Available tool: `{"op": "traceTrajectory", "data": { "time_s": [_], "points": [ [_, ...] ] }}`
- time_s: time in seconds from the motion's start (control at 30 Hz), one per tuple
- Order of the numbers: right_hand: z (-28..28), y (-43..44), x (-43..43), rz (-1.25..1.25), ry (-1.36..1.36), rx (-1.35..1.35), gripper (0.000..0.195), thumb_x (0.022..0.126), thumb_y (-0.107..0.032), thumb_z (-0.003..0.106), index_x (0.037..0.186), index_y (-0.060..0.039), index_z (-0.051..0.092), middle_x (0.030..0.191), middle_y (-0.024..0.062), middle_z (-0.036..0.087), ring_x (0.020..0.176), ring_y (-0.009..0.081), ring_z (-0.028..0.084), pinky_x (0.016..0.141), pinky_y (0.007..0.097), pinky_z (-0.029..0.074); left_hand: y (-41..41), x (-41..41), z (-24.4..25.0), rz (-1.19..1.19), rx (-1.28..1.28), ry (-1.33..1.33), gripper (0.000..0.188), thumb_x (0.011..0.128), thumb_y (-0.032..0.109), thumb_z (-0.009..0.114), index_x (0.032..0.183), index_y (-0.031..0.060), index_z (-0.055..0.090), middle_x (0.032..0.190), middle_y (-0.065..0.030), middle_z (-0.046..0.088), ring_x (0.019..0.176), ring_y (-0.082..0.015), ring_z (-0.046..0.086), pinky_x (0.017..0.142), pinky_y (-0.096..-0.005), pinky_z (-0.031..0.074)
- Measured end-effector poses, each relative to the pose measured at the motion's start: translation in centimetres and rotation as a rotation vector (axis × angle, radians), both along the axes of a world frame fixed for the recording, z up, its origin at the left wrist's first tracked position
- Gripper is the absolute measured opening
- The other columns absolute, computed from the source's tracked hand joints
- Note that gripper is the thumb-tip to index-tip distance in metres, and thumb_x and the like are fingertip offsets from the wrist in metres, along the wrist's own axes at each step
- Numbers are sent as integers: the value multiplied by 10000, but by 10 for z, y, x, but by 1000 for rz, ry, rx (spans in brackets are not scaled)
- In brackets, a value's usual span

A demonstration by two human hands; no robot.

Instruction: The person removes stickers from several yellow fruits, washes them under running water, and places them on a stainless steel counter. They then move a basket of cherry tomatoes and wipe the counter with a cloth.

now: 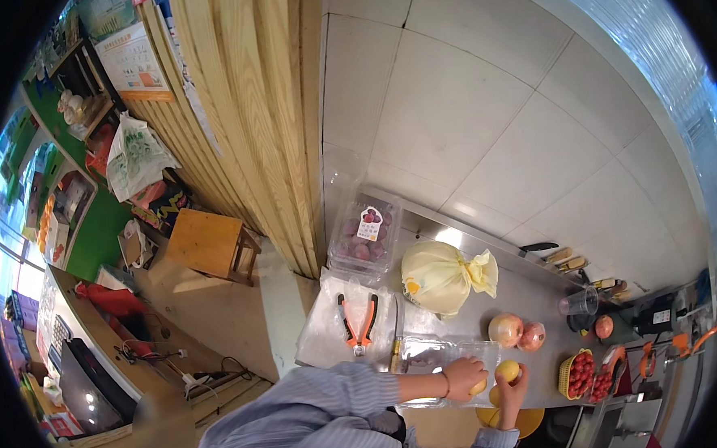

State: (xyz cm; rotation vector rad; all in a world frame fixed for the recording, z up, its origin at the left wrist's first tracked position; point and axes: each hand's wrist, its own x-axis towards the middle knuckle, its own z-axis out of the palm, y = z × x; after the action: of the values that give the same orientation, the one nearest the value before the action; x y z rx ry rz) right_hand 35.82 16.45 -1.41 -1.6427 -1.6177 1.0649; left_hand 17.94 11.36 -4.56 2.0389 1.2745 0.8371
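My left hand (464,379) is closed around a yellow fruit (478,388), partly hidden by its fingers, over a clear plastic clamshell container (429,357). Just to its right, my right hand (513,389) grips a round yellow fruit (507,371) by its fingertips. Another yellow fruit (495,395) shows between the hands, below the gripped one. Two round pinkish fruits (506,330) that look wrapped in film lie beyond the hands. Left of the container are a knife with a yellow handle (395,353) and orange-and-black pliers (359,333), the pliers on a stack of clear plastic bags (324,329).
A tied yellow plastic bag (434,278) and a clamshell of dark red fruit (362,239) stand towards the tiled wall. On the right are a yellow basket of small red fruit (564,376), a clear cup (578,302) and several knives. A wooden stool (204,241) stands at left.
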Motion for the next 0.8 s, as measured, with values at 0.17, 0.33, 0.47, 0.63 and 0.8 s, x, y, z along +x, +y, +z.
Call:
{"op": "traceTrajectory", "data": {
  "time_s": [0.17, 0.33, 0.47, 0.63, 0.8],
  "points": [
    [0, 12, -12, 248, -562, 195, 615, 624, -110, 786, 1164, -38, 501, 935, 185, 622, 833, 284, 632, 721, 361, 507, 19, 49, -42, -57, -37, 368, 155, 736, 165, 584, 846, 74, 647, 887, -67, 636, 948, -226, 570, 780, -417, 439],
    [-3, 9, -54, 442, -717, 184, 582, 641, -163, 745, 1171, -66, 526, 993, 193, 616, 854, 373, 602, 729, 425, 499, -10, 32, -29, -196, -30, 513, 220, 764, 175, 548, 926, 55, 638, 952, -84, 645, 1039, -237, 560, 926, -477, 377],
    [-37, 12, -41, 545, -541, 407, 529, 682, -147, 724, 1168, -37, 546, 1048, 202, 599, 902, 347, 593, 752, 416, 495, -28, -4, 4, -189, 57, 328, 250, 758, 188, 554, 959, 47, 603, 920, -91, 596, 971, -251, 539, 949, -467, 389],
    [-14, 10, 1, 212, -353, 184, 432, 772, -155, 682, 1152, 10, 560, 1051, 181, 614, 891, 278, 610, 729, 352, 496, -84, -100, -2, 410, -192, -76, 152, 789, 187, 620, 891, 74, 632, 833, -101, 623, 845, -293, 602, 742, -374, 482],
    [-52, 2, 56, 287, -308, -235, 317, 792, -158, 658, 1044, 14, 574, 884, 136, 663, 748, 202, 633, 632, 299, 489, -83, -143, 27, 717, -278, -134, 312, 753, 136, 647, 1043, 40, 581, 1044, -153, 586, 989, -331, 554, 844, -394, 455]
  ]
}}
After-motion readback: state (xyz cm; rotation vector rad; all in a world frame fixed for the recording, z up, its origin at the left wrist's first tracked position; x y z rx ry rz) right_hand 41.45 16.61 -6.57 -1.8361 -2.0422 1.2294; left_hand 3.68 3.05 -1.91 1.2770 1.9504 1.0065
